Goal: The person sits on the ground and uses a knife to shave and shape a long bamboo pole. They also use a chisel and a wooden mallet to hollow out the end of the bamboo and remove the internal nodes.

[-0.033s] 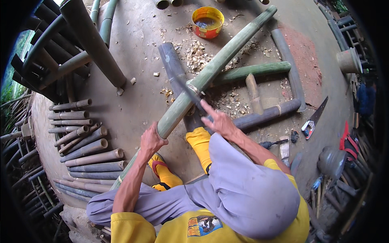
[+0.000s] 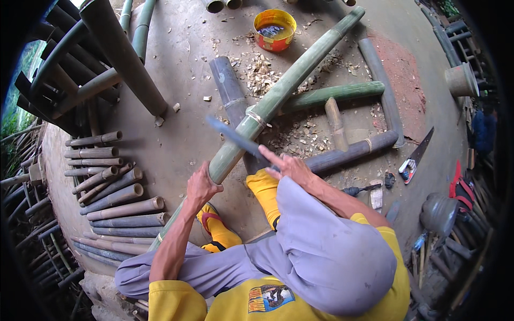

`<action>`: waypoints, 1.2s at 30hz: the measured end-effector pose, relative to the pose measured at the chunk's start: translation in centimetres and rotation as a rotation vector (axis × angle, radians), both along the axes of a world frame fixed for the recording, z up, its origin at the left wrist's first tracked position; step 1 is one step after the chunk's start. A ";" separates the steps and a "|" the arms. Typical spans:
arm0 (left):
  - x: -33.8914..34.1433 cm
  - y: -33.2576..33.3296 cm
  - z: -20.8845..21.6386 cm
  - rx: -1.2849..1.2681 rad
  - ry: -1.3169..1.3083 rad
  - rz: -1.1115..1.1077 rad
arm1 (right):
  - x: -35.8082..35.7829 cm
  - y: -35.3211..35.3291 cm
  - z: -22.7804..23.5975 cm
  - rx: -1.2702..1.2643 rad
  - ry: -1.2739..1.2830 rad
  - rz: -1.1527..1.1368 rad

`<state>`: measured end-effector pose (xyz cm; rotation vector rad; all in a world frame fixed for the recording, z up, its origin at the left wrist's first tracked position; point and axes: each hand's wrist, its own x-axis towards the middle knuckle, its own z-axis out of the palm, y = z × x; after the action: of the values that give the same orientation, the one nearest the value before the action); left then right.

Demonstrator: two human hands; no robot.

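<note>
The left hand (image 2: 202, 184) was wrapped around the green pole (image 2: 300, 75), fingers curled over its side, probably to keep the round length from rolling. The right hand (image 2: 292, 167) gripped the knife (image 2: 235, 138), its index finger laid forward towards the blade, perhaps for control; the handle was hidden in the palm. The blade crossed the pole at a slant, but it was blurred, and whether it touched could not be told. The pole passed over the dark pole (image 2: 227, 83), which likely served as a prop, while one yellow sock (image 2: 262, 184) covered its near end, as if the foot pinned it down. As for the hands, the pole ran diagonally from beneath the left forearm, through the left hand, and away beyond both hands to the upper right, past the chips (image 2: 261, 75); the right hand was just beside it.
</note>
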<state>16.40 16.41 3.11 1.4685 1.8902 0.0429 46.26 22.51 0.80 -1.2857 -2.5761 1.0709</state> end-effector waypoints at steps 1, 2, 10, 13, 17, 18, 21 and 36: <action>-0.2 -0.1 0.1 0.002 -0.008 0.012 | 0.1 0.2 -0.7 0.043 0.032 -0.053; -0.2 -0.1 0.4 0.009 -0.026 0.028 | 0.5 0.9 -1.5 0.092 0.055 -0.103; -2.3 -0.9 0.0 -0.020 -0.143 0.030 | 0.2 0.7 -1.2 0.051 0.003 0.014; -3.2 -2.2 0.3 -0.083 -0.144 0.031 | 0.4 3.4 -1.5 -0.033 0.235 -0.501; -4.1 -1.8 0.1 -0.076 -0.199 0.018 | -0.2 -0.9 -1.0 -0.015 0.003 0.090; -4.4 -1.9 0.1 -0.048 -0.226 0.010 | -0.3 -0.6 -0.7 0.003 -0.032 0.097; -4.6 -0.7 -0.4 -0.131 -0.207 0.021 | -1.2 2.0 -0.6 0.067 0.039 -0.291; -6.8 0.8 -1.3 -0.101 -0.255 -0.143 | -2.4 -1.2 -1.7 0.021 0.008 -0.149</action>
<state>9.59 17.23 1.77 1.4512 1.5592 0.0630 43.87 21.33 -0.92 -1.4380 -2.4340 1.0171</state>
